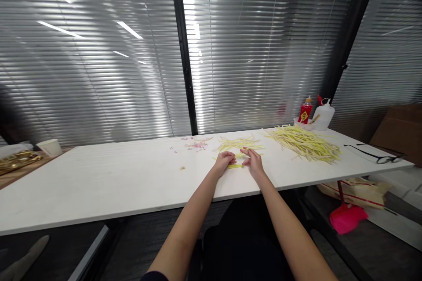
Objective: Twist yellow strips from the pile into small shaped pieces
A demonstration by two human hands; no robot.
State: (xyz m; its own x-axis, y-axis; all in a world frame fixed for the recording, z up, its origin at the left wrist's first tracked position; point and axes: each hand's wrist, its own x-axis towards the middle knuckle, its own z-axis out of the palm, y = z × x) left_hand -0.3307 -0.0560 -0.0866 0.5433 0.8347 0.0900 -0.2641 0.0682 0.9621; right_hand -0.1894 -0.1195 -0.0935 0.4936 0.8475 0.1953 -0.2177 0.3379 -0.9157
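My left hand (224,162) rests low over the white table (132,180), its fingers curled at the left end of a yellow-green strip (235,166). The other end of this strip lies near my right hand (253,161), whose thumb and forefinger are spread apart. Just beyond both hands is a small loose spread of similar thin strips (239,142). A much larger heap of yellow strips (305,142) lies to the right. Small pink and purple bits (198,144) are scattered to the left of the small spread.
Behind the heap stand a red bottle (305,111) and a white squeeze bottle (323,116). Black-framed glasses (384,159) lie at the table's right end. At the far left is a white cup (50,147). Window blinds (247,52) rise behind the table.
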